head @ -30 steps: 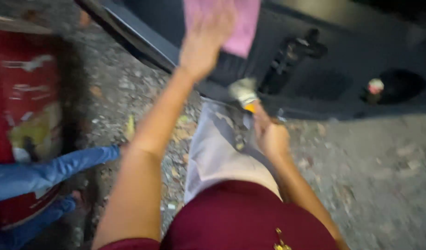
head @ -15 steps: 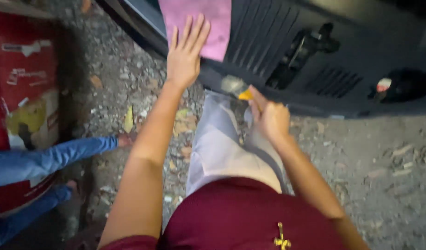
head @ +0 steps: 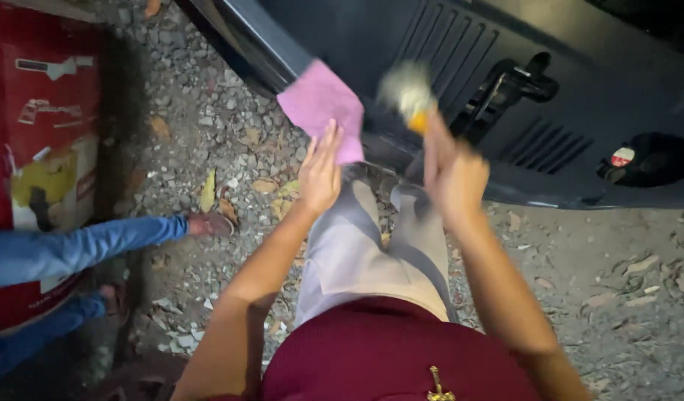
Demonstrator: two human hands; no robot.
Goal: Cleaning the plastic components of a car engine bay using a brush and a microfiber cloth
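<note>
My left hand [head: 321, 172] holds a pink cloth [head: 323, 104] near the lower edge of a dark car door panel [head: 579, 82]. The cloth hangs off my fingertips, just off the panel's edge. My right hand [head: 452, 172] is raised and grips a small brush-like tool [head: 410, 93] with an orange collar and a pale, blurred head, held in front of the panel's ribbed grille. I wear grey trousers and a maroon shirt.
The ground is gravel [head: 617, 282] with dry leaves. A red drum [head: 37, 148] stands at the left. Another person's legs in blue jeans [head: 67, 249] with a brown shoe [head: 212, 224] reach in from the left. The panel has a black handle [head: 509, 85].
My left hand has drawn the pink cloth down from the panel to its lower edge. My right hand has risen from beside my leg, lifting the tool in front of the panel.
</note>
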